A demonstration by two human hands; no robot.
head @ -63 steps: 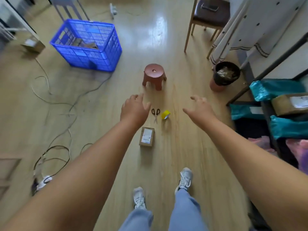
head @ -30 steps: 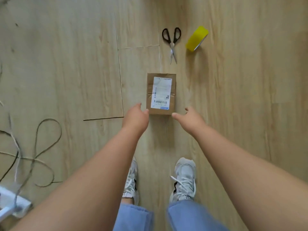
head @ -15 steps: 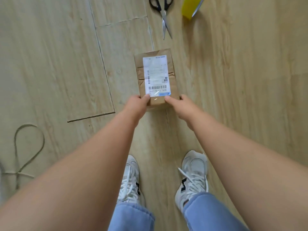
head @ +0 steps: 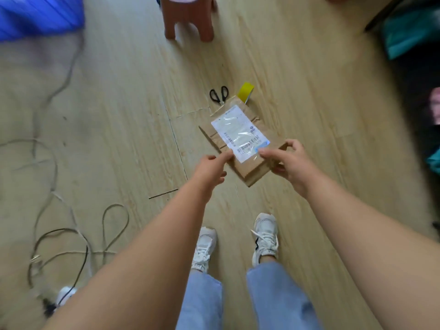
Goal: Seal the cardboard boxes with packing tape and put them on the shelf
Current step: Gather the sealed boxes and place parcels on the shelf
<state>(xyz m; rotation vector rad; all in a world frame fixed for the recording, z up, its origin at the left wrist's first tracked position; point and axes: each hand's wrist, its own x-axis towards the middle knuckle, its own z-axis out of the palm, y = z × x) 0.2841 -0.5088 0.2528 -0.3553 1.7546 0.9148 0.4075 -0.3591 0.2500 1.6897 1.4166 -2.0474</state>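
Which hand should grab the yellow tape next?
Probably the left hand. It only pinches an edge of the box, while the right hand wraps round a corner and could carry it alone. The tape lies just beyond the box, roughly midway between both hands.

Bare forearms, light-blue jeans (head: pixel 281 298), white sneakers (head: pixel 265 236).

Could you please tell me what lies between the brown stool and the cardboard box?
The head view shows black scissors and a yellow tape roll between the stool and the box.
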